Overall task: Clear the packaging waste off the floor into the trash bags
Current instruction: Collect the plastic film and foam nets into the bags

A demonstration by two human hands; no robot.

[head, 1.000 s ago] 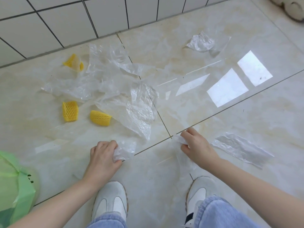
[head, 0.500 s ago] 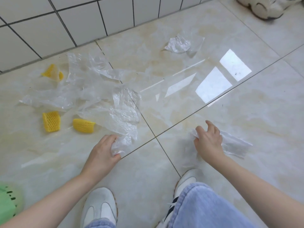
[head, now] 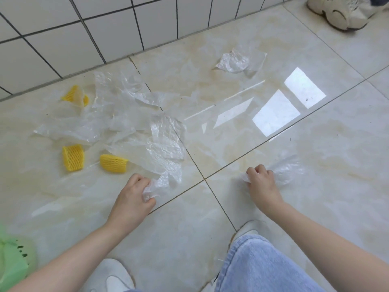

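Observation:
Clear plastic film (head: pixel 134 125) lies spread over the glossy floor tiles at centre left. My left hand (head: pixel 134 194) grips the near corner of a crinkled clear sheet (head: pixel 166 152). My right hand (head: pixel 261 182) is curled round another piece of clear plastic (head: pixel 288 167), bunched up and sticking out on both sides of the fist. Three yellow foam nets lie at the left: one (head: pixel 73 157), one (head: pixel 113 163), one near the wall (head: pixel 75 98). A crumpled clear piece (head: pixel 235 62) lies farther back. The green trash bag (head: pixel 12 262) shows at the lower left edge.
A white tiled wall (head: pixel 84 34) borders the floor at the back. Someone else's pale shoe (head: pixel 339 11) stands at the top right. My white shoes (head: pixel 111 277) and a jeans-clad knee (head: pixel 263 266) fill the bottom of the view.
My right hand moved right to the flat plastic strip and closed round it, bunching it up. My left hand kept its grip on the crinkled sheet's corner.

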